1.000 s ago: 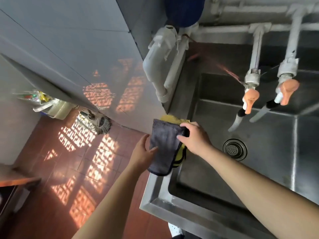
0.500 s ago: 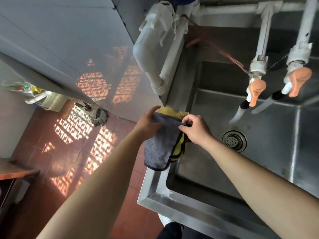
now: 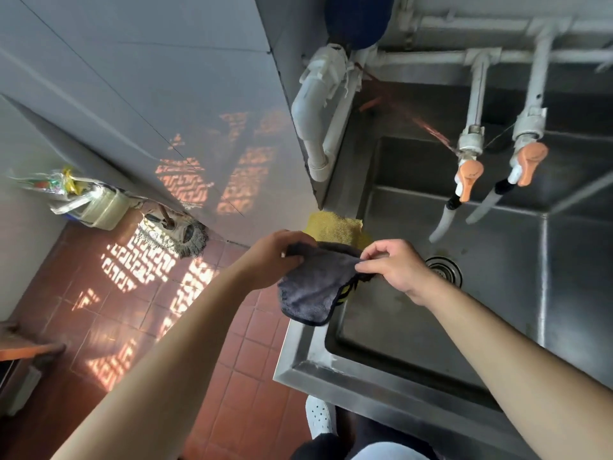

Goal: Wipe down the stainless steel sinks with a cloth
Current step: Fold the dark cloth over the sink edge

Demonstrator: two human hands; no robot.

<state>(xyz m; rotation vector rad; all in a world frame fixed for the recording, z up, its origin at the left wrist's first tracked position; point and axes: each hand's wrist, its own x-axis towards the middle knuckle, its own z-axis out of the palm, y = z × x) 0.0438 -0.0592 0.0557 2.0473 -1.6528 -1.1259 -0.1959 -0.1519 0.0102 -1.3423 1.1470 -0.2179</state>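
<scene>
A grey cloth (image 3: 315,287) with a dark edge and a yellow inner side hangs over the left rim of the stainless steel sink (image 3: 298,356). My left hand (image 3: 275,257) grips the cloth's top left corner. The top right edge is pinched between the fingertips of my right hand (image 3: 394,267), above the basin's left side. A yellow mesh cloth (image 3: 335,229) lies on the rim just behind the grey one. The drain (image 3: 444,270) shows beside my right wrist.
Two taps with orange handles (image 3: 467,177) (image 3: 530,162) hang over the basin on white pipes. A thick white drainpipe (image 3: 315,107) runs down the tiled wall at the sink's left. On the red tiled floor lie a mop head (image 3: 172,232) and a plastic container (image 3: 96,207).
My left hand rose from the cloth's lower side to its top left corner and took hold. The cloth is now stretched between both hands, slightly higher.
</scene>
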